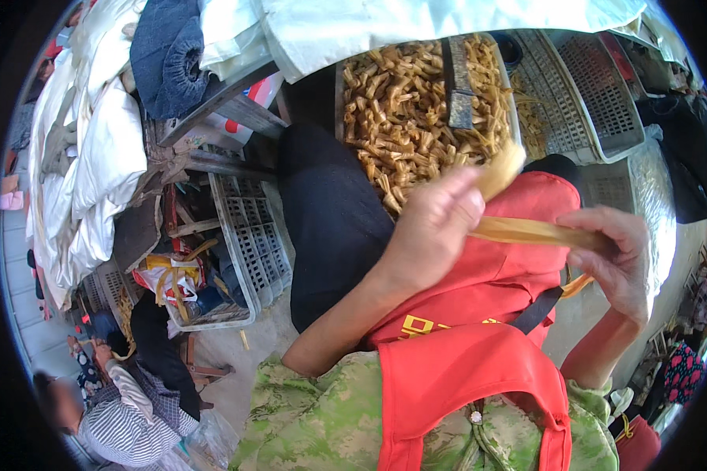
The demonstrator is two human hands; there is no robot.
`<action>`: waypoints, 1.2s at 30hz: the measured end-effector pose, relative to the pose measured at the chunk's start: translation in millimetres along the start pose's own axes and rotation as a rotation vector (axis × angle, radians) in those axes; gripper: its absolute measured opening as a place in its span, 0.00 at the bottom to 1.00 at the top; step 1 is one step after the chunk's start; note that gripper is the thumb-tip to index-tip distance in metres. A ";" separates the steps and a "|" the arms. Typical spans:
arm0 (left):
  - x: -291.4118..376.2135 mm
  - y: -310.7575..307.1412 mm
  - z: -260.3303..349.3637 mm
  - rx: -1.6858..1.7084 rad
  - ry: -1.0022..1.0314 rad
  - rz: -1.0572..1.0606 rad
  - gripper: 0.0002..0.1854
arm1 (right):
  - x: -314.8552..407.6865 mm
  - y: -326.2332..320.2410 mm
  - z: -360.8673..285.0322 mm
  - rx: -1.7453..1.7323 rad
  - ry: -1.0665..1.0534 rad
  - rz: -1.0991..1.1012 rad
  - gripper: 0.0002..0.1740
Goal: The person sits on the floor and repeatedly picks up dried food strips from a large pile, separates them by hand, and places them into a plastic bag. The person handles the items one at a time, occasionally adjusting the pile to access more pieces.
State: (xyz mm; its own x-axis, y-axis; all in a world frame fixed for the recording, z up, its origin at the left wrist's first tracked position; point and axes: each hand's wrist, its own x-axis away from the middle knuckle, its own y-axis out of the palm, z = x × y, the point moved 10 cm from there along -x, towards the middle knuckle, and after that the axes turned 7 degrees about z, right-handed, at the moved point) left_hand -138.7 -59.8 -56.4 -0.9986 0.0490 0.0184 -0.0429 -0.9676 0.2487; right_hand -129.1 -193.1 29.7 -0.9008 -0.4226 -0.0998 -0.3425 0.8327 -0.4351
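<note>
Above my red apron [530,259], a flat yellow-brown strip [518,229], apparently of plant material, stretches between both hands. My left hand [439,226] grips it at its left end, and a blurred loop or end [504,168] of like material rises beyond the fingers. My right hand [615,253] holds the other part between thumb and fingers, and a tail [577,286] hangs below that hand. Beyond my knees stands a pale plastic crate [514,118] full of small knotted yellow-brown pieces [400,106]. A dark flat bar or strap [461,88] lies over them.
At left stands a grey plastic crate [253,235] with bags and strips in it. More perforated crates [601,82] sit at far right. White sheeting [389,29] covers a surface ahead, above a frame bar [224,94]. Another person [132,412] sits at lower left.
</note>
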 end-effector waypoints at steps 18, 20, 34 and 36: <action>6.2 -12.0 -31.1 0.673 -0.108 0.170 0.04 | 7.5 46.2 35.6 0.022 -0.085 0.360 0.10; 8.6 -5.9 -32.3 0.608 -0.133 0.115 0.06 | 7.5 45.4 72.8 -0.252 0.171 0.387 0.14; 7.2 -23.9 8.6 -0.352 0.370 0.334 0.07 | 11.7 51.1 52.0 -0.127 -0.011 0.465 0.09; 6.4 -19.7 -31.2 0.103 -0.017 0.261 0.06 | 11.9 50.5 72.1 -0.283 0.155 0.441 0.07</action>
State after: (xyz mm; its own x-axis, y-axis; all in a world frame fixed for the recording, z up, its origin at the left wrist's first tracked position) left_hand -145.2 -48.1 -91.4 -0.9747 -0.1938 0.1109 0.2201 -0.9177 0.3308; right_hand -137.9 -181.9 -57.9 -0.9967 0.0284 -0.0764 0.0376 0.9919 -0.1216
